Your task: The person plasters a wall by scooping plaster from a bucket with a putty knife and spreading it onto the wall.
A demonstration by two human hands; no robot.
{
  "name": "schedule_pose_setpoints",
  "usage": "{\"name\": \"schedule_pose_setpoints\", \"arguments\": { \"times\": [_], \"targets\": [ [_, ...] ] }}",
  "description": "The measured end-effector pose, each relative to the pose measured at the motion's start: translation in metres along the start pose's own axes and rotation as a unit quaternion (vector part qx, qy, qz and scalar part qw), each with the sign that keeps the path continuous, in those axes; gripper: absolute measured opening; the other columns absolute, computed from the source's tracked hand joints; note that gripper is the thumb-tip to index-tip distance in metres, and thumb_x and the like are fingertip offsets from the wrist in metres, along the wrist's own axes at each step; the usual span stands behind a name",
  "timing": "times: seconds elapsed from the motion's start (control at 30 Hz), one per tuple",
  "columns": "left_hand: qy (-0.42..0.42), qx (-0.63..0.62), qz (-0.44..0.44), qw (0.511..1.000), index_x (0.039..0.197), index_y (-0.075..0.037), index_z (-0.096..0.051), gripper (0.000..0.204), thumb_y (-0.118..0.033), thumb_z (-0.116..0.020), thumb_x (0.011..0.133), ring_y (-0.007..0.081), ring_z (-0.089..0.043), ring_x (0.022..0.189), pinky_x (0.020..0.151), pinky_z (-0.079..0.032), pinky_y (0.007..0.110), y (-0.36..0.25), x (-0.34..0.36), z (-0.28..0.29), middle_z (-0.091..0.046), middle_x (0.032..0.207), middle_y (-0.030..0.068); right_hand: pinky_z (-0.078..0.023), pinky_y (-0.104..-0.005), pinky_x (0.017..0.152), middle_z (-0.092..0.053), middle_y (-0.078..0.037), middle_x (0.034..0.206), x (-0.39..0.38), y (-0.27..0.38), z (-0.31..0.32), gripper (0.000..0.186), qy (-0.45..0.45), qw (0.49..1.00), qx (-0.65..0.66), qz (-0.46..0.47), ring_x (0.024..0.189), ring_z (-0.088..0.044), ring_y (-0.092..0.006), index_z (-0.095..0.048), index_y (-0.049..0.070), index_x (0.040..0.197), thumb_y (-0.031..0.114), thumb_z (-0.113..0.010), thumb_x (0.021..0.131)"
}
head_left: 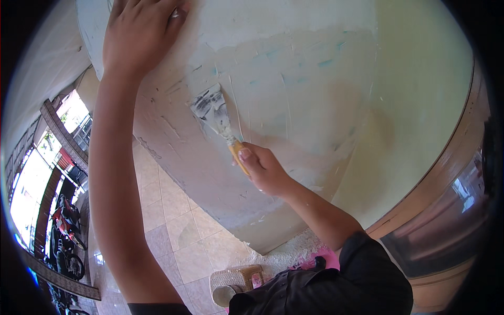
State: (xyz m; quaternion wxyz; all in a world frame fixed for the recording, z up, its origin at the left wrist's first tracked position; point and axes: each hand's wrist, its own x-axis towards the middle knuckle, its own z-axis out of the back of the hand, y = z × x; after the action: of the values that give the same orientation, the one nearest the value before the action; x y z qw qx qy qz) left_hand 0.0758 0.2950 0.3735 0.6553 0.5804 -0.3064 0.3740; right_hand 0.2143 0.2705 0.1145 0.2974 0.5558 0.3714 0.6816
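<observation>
My right hand (pixel 262 167) is closed around the yellowish handle of a putty knife (pixel 211 107). The knife's broad blade is smeared with white and dark residue and points up and left against the wall (pixel 294 100), which is coated in patchy pale filler with thin raised ridges and bluish spots. Higher up on the left, my left hand (pixel 137 39) lies against the wall, its fingers stretched upward and partly cut off by the picture's top edge. A small whitish spot shows by its thumb.
Below the wall's corner, a woven-textured stool or basket (pixel 218 279) bears a round container (pixel 227 295). White debris (pixel 291 253) and a pink sheet (pixel 328 258) lie on the tiled floor (pixel 184 241). Brown wooden framing (pixel 420 199) curves along the right. Motorcycles (pixel 65 220) stand outside at left.
</observation>
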Motion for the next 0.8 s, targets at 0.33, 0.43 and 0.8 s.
{"name": "schedule_pose_setpoints", "arguments": {
  "times": [0.33,0.43,0.8],
  "targets": [
    [0.005,-0.025,0.000,1.000,0.142,-0.024,-0.044,0.044,-0.031,-0.042,0.098,0.0234,-0.014,0.147,0.120,-0.003,0.046,-0.001,0.001,-0.005,-0.024,0.157,0.0041,-0.042,-0.0245,0.051,-0.056,0.000,0.069,-0.087,-0.063,0.037,0.048,0.002,0.997,0.009,-0.080,0.059,-0.054,-0.0069,-0.056,0.004,0.105,0.051,-0.049,0.097],
    [-0.034,0.006,-0.024,0.999,0.142,-0.024,-0.044,0.045,-0.030,-0.043,0.098,0.0234,-0.014,0.147,0.120,-0.004,0.046,0.007,0.001,-0.010,-0.023,0.157,0.0040,-0.040,-0.0238,0.059,-0.054,-0.001,0.078,-0.078,-0.056,0.067,0.042,-0.043,0.999,-0.001,-0.019,0.067,-0.047,-0.0086,-0.055,0.002,0.111,0.042,-0.046,0.100],
    [-0.028,-0.021,-0.017,0.999,0.141,-0.023,-0.045,0.045,-0.031,-0.044,0.097,0.0238,-0.015,0.147,0.120,-0.004,0.047,0.003,0.004,-0.006,-0.025,0.157,0.0051,-0.048,-0.0424,0.079,-0.061,-0.012,0.095,-0.051,-0.030,0.079,0.025,-0.132,0.894,-0.375,0.207,0.091,-0.059,-0.0326,-0.055,0.003,0.109,0.012,-0.064,0.088]
  ]
}}
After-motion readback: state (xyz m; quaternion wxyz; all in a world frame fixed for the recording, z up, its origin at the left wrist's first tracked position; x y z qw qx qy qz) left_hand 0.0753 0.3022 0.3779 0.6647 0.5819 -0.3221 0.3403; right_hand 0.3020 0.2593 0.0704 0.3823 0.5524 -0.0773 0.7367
